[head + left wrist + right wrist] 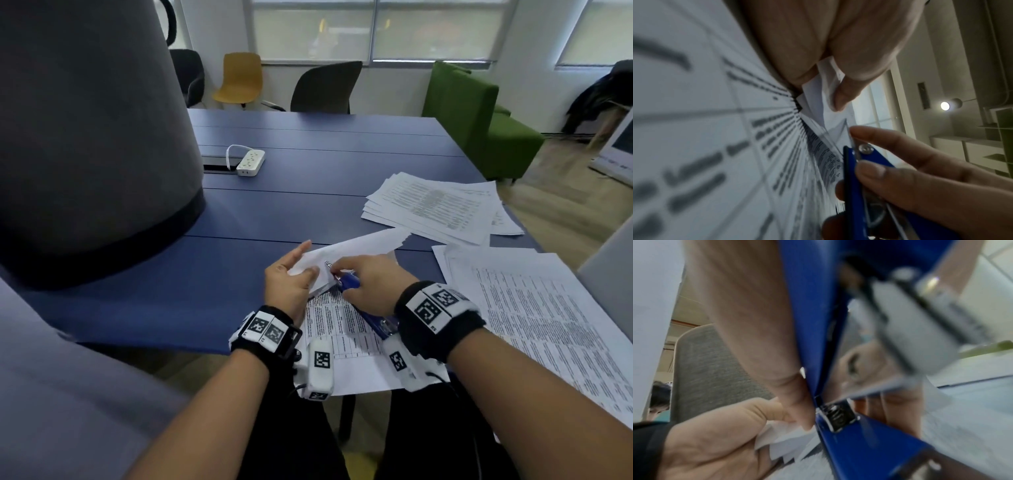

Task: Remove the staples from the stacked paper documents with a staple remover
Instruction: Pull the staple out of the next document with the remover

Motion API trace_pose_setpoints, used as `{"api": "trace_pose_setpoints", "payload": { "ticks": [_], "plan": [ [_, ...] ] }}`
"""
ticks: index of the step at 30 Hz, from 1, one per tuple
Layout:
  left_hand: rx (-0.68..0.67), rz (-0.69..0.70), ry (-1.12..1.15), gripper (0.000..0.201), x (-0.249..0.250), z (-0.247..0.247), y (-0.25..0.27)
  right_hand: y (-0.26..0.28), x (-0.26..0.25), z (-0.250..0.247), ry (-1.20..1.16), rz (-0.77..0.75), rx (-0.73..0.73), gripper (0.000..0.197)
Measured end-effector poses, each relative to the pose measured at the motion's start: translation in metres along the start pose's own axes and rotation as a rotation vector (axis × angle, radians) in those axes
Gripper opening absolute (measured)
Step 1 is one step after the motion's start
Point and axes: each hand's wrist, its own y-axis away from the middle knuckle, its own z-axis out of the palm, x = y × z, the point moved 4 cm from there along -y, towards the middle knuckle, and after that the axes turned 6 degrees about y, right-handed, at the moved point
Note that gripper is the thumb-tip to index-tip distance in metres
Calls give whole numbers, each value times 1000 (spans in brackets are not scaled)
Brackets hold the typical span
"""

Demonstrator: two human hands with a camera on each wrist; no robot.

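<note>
Two hands are engaged: folded-back pages (346, 251) are pinched by the left hand (286, 284); the blue staple remover (349, 282) is gripped by the right hand (371, 286).

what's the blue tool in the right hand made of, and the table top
Staple remover: the blue body looks like glossy painted metal or hard plastic; I can't tell which. Its rivet and the tip at the paper corner are bare bright metal, judging by the silver shine.

Table: smooth matte blue panels with straight seams, probably painted or laminated board; the soft, even sheen suggests this.
</note>
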Motion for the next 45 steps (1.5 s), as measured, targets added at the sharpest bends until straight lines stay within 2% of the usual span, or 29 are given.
{"api": "trace_pose_setpoints", "payload": {
  "ticks": [6, 19, 24, 26, 29, 30, 37, 42, 44, 45],
  "plan": [
    [-5, -11, 30, 45, 1, -2, -3, 0, -5, 7, -65, -16, 54, 51],
    [-13, -44, 79, 37, 2, -2, 1, 0, -20, 2, -40, -46, 151, 39],
    [-21, -26, 38, 38, 2, -4, 1, -4, -5, -1, -247, 63, 53, 46],
    [-32, -17, 11, 38, 1, -3, 1, -5, -5, -2, -214, 77, 28, 46],
    [-25, -6, -12, 38, 0, -2, 1, -10, -9, 0, -42, 79, 7, 48],
    [-15, -1, -15, 38, 0, -3, 1, -11, -10, 1, -58, 80, 4, 48],
    [-10, -9, 27, 36, 3, -4, 0, -8, -6, 17, -708, 120, 45, 42],
    [25, -64, 114, 37, 0, -5, -1, 1, -7, 20, -1442, 196, 81, 32],
    [39, -77, 139, 37, -2, -6, -2, 3, -2, 7, -1540, 199, 103, 31],
    [37, -78, 138, 37, -2, -5, -2, 5, 2, 0, -1447, 189, 121, 32]
  ]
}}
